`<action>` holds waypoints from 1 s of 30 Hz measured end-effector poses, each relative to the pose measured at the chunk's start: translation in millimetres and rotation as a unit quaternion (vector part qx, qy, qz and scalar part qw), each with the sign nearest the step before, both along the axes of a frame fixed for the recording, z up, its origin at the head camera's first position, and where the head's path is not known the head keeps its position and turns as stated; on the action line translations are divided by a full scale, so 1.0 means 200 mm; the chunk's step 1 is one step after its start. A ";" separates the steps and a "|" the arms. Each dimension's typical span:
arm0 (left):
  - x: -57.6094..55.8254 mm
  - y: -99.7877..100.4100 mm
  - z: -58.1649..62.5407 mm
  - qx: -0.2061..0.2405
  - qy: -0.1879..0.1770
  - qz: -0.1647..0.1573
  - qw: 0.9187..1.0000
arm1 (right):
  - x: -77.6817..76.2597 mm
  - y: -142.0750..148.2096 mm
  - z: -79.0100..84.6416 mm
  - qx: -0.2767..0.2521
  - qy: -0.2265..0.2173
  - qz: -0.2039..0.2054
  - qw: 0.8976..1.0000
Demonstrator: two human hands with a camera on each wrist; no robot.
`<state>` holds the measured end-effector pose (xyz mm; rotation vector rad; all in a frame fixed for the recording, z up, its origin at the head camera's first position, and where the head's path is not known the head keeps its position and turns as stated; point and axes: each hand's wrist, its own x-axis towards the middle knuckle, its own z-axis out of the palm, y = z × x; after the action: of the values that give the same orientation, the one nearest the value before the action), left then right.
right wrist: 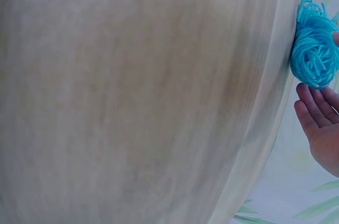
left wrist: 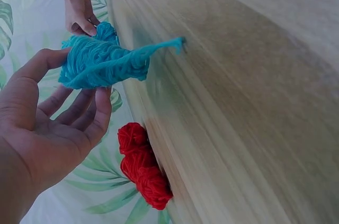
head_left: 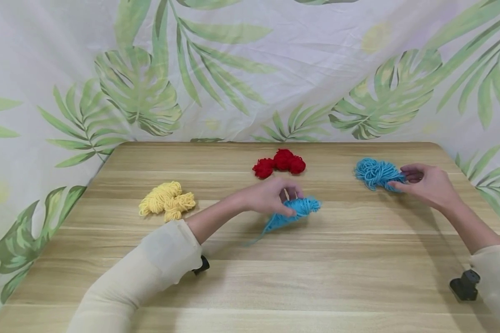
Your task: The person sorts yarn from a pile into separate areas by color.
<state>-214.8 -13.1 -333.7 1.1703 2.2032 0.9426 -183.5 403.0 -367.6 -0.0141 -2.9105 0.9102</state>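
Observation:
My left hand (head_left: 271, 196) holds a small bundle of blue yarn (head_left: 296, 212) between thumb and fingers, just above the middle of the table. A loose strand trails from it, clear in the left wrist view, where the bundle (left wrist: 100, 65) sits between thumb and fingertips. At the right, a larger blue yarn bundle (head_left: 375, 173) lies on the table. My right hand (head_left: 431, 185) has thumb and fingers about its right end. In the right wrist view this bundle (right wrist: 316, 54) is partly cut off, with the fingers (right wrist: 312, 107) beside it.
Red yarn balls (head_left: 284, 160) lie together near the table's back edge. Yellow yarn bundles (head_left: 166, 200) lie at the left, close to my left forearm. A leaf-patterned cloth (head_left: 233, 69) hangs behind the wooden table (head_left: 316, 286).

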 end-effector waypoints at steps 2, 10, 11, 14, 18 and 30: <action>-0.01 0.01 -0.01 0.007 0.003 0.004 1.000 | 0.00 0.00 0.00 -0.001 -0.002 0.001 1.000; -0.03 0.05 -0.02 0.004 0.003 0.015 1.000 | 0.00 0.00 0.01 0.000 -0.008 0.002 1.000; -0.03 0.05 -0.02 0.003 0.004 0.017 1.000 | 0.00 0.00 0.01 0.001 -0.007 0.002 1.000; -0.04 0.07 -0.02 0.002 0.003 0.024 1.000 | 0.00 0.00 0.01 0.000 -0.003 0.002 1.000; -0.04 0.09 -0.02 0.002 0.004 0.028 1.000 | -0.01 0.01 0.01 -0.016 0.004 -0.001 1.000; -0.05 0.14 -0.02 0.012 0.002 0.021 1.000 | 0.01 0.05 0.02 -0.068 0.026 -0.002 0.997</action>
<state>-225.5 15.7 -337.6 1.1430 2.2328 0.9880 -181.6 412.3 -362.7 -0.0072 -2.7946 1.0899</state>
